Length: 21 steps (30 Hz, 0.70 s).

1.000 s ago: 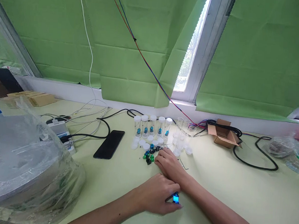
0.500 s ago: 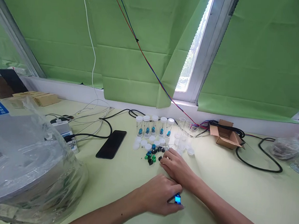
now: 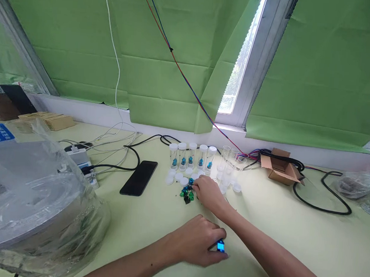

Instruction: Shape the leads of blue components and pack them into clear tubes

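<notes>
My left hand rests on the table, fingers curled around a small device with a lit blue screen, which shows between thumb and forefinger. Farther forward, my right hand reaches over the right side of a pile of small green, blue and black parts. Its fingers are bent down and together; the tips are hidden, so what they pinch cannot be made out. White round caps lie just behind the pile. Beyond them stands a row of clear capped tubes, each with a blue part inside.
Uncapped clear tubes stand right of the row. A black phone lies to the left, near a power strip and cables. A plastic-wrapped round object fills the near left. An open cardboard box sits back right.
My right hand has moved slightly left and forward, now covering the black parts at the right of the pile. My left hand stays in place with the device.
</notes>
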Available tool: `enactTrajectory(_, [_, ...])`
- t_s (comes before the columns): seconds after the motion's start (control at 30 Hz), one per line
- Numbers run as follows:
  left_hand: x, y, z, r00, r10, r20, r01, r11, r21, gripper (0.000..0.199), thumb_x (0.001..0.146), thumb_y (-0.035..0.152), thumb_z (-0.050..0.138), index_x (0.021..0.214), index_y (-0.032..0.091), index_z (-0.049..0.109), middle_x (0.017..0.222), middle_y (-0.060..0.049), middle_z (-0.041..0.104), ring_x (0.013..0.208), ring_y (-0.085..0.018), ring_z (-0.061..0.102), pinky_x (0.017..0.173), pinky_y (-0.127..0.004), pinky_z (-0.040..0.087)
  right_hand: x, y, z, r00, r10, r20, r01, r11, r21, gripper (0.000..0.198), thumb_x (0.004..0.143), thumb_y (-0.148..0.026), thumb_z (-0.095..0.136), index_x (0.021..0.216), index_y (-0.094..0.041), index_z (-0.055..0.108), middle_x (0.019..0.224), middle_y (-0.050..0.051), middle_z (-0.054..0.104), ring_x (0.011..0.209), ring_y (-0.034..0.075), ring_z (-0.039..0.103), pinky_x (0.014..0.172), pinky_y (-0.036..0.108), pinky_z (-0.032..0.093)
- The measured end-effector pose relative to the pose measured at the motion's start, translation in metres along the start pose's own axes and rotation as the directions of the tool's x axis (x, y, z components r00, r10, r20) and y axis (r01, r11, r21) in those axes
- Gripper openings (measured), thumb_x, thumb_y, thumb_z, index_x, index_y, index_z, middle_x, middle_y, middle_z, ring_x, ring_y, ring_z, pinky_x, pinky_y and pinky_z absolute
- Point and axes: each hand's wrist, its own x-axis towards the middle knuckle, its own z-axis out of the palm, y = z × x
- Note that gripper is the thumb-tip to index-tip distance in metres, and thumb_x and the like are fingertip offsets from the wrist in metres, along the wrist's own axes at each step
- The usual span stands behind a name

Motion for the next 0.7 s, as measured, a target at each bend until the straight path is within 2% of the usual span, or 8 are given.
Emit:
enactTrajectory(0.3, [-0.0012,-0.0018,0.0029,1.000,0.008,0.004,-0.008,1.000,0.021,0.031,0.078,0.039,0.066,0.066,0.020,0.044,0.062,0.003,0.059,0.058,-0.014,0.059,0.050,-0.027,0.032,0.0062,-0.0013,0.0108,0.993,0.115,0.036,-0.115,0.993,0.015,0.014,0.085,-0.015,0.060,0.074,-0.017,0.067,0.082,0.010,0.070,0.080,0.024,0.066,0.056,0.027,0.036])
enactTrajectory(0.7, [-0.0005,-0.0019,0.0026,1.000,0.020,-0.008,-0.020,1.000,0.010,0.030,0.078,0.038,0.066,0.065,0.020,0.045,0.061,0.002,0.057,0.057,-0.014,0.058,0.049,-0.027,0.031,0.0037,0.0023,0.0085,0.993,0.107,0.043,-0.110,0.992,0.058,0.012,0.082,-0.012,0.058,0.074,-0.017,0.066,0.084,0.010,0.070,0.081,0.023,0.065,0.055,0.026,0.033])
